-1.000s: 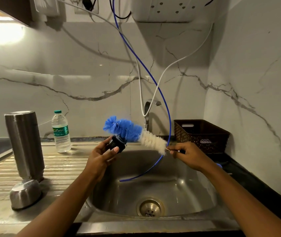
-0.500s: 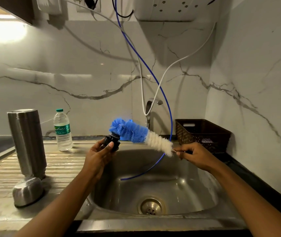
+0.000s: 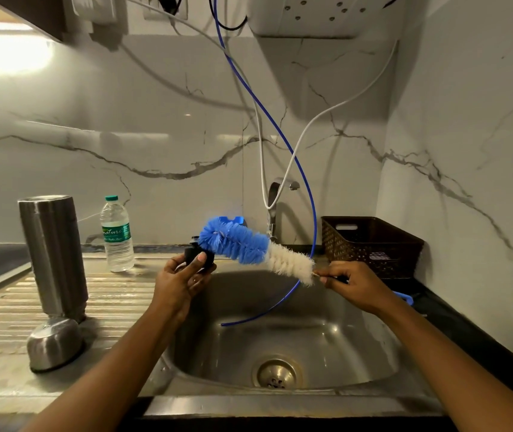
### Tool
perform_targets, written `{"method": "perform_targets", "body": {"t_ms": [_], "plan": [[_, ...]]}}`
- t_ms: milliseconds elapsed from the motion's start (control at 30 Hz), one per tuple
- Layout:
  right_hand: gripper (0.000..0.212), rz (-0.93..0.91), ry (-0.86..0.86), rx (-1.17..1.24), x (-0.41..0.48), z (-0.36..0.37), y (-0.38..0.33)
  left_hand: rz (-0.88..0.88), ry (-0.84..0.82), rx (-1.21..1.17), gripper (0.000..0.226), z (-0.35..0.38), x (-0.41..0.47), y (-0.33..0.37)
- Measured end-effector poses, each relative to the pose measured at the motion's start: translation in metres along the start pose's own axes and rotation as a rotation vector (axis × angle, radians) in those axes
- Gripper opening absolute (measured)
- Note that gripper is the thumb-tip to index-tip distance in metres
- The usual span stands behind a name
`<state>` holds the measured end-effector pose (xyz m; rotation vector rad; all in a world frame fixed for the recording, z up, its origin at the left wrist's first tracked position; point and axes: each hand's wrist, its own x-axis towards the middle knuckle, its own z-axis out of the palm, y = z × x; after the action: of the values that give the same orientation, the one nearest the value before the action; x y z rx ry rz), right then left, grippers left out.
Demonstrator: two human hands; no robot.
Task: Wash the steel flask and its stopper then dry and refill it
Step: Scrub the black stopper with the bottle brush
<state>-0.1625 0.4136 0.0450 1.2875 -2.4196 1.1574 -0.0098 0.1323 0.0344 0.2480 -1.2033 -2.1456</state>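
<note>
**Over the sink's back-left corner: brush tip against stopper**

Over the back-left corner of the sink (image 3: pixel 327 338), the left hand (image 3: pixel 183 282) has its thumb and fingers curled round the black stopper (image 3: pixel 196 255). The right hand (image 3: pixel 352 285) pinches the wire stem of the bottle brush (image 3: pixel 249 244) just behind its white bristles. The brush's long axis runs from that hand up and leftward, so its blue end lies against the stopper's top. The stopper is thus to the left of the brush hand and nearer the left one. Any scrubbing stroke would, I judge, run along that line.

The blue bristles hide the stopper's upper part, and the palm hides its underside, so which way up it sits is unclear. The brush handle is mostly hidden by the right hand.

The steel flask (image 3: pixel 52 254) stands well apart on the counter's (image 3: pixel 6 385) ribbed left side. It seems to be mouth down, with its lower end hidden behind a steel cup (image 3: pixel 54 342). A water bottle (image 3: pixel 116 235) stands near the counter's back edge.
</note>
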Motion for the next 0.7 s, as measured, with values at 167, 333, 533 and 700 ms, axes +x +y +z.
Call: {"method": "perform_targets", "body": {"t_ms": [167, 333, 533, 700], "plan": [[0.025, -0.014, -0.018, 0.023, 0.002, 0.005, -0.001, 0.004, -0.039, 0.022, 0.042, 0.003, -0.002, 0.0], [0.026, 0.037, -0.014, 0.016, -0.002, -0.003, 0.01, -0.001, -0.057, -0.063, 0.043, 0.005, -0.003, 0.003], [0.026, -0.028, 0.0, -0.009, 0.001, 0.004, 0.009, 0.011, 0.001, -0.016, 0.021, 0.0, 0.001, 0.004], [0.027, -0.047, 0.001, -0.035, 0.0, 0.006, 0.012, 0.055, 0.066, 0.069, 0.029, 0.0, 0.001, 0.001]]}}
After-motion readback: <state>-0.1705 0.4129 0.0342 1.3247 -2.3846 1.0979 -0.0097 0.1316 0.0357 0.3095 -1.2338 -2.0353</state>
